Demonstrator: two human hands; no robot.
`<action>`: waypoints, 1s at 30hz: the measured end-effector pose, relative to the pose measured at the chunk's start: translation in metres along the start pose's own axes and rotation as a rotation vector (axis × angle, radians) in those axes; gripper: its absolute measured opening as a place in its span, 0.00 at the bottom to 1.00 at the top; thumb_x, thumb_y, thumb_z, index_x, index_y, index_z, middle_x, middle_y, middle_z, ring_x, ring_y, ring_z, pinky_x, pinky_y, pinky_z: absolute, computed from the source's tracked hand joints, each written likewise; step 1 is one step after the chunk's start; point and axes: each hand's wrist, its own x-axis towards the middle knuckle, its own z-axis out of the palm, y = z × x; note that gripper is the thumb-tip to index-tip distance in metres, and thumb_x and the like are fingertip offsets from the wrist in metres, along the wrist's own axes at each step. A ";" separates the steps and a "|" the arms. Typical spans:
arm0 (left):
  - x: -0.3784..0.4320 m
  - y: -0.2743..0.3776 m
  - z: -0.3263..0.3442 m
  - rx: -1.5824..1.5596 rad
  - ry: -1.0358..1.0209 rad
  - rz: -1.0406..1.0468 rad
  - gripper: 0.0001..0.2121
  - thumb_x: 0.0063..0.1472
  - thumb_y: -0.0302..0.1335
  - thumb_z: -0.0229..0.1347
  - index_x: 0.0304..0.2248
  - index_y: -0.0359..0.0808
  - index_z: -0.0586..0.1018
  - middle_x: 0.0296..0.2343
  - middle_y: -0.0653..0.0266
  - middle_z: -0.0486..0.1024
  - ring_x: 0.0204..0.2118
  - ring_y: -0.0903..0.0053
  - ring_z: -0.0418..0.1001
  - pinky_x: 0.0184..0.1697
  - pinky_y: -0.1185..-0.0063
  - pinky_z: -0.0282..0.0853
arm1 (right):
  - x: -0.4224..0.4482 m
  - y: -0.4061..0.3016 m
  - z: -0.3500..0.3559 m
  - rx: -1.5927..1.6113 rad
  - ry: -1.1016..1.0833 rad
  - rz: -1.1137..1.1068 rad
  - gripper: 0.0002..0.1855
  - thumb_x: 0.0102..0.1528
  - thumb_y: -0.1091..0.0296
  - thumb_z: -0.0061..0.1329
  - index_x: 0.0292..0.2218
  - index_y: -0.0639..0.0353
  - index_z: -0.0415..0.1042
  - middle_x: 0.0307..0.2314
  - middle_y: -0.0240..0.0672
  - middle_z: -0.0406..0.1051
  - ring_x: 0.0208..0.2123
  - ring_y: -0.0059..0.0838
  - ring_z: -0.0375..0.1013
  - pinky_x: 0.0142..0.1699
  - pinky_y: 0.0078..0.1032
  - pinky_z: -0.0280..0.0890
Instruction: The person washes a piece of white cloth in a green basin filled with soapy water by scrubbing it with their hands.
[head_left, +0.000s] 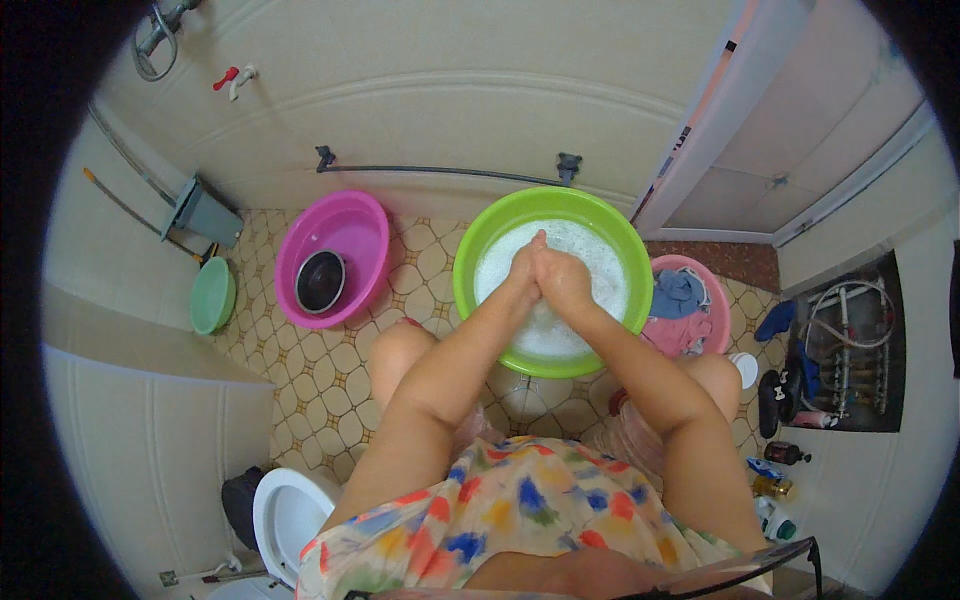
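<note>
A large green plastic basin (553, 367) stands on the tiled floor before me, with white suds (600, 262) covering the water inside. Above the suds, near the basin's middle, my left hand (526, 264) and my right hand (562, 279) are pressed together. Which hand is which follows from the forearms: left one from the left, right one from the right. Whether something lies between the palms is hidden. Just right of the green basin, a pink basin (721, 319) holds blue cloth (677, 294) and pink cloth (682, 332).
A magenta basin (367, 240) with a dark round bowl (321, 281) stands to the left. Beyond it are a small mint basin (212, 296) and a grey bin (206, 214). A white toilet (294, 517) is at lower left. Slippers (769, 403) and bottles (784, 452) line the right wall.
</note>
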 end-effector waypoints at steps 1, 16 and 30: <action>-0.003 -0.005 0.009 0.041 0.007 0.051 0.15 0.58 0.41 0.42 0.34 0.36 0.69 0.31 0.60 0.70 0.32 0.70 0.69 0.37 0.71 0.65 | 0.005 0.013 0.006 0.037 0.089 -0.015 0.16 0.53 0.60 0.33 0.24 0.62 0.68 0.20 0.47 0.68 0.22 0.49 0.67 0.27 0.40 0.60; -0.013 -0.011 0.020 0.334 0.058 0.272 0.15 0.59 0.40 0.40 0.32 0.35 0.70 0.27 0.63 0.71 0.29 0.75 0.69 0.33 0.76 0.65 | 0.015 0.040 -0.006 0.257 0.172 0.171 0.16 0.54 0.58 0.35 0.26 0.60 0.68 0.21 0.49 0.68 0.25 0.51 0.67 0.30 0.41 0.60; 0.054 -0.008 -0.066 1.067 0.578 0.567 0.15 0.53 0.31 0.46 0.39 0.35 0.70 0.35 0.54 0.70 0.39 0.68 0.67 0.42 0.76 0.62 | 0.015 0.112 0.075 0.333 -0.105 0.427 0.33 0.43 0.50 0.51 0.40 0.73 0.62 0.35 0.52 0.66 0.37 0.45 0.67 0.42 0.33 0.61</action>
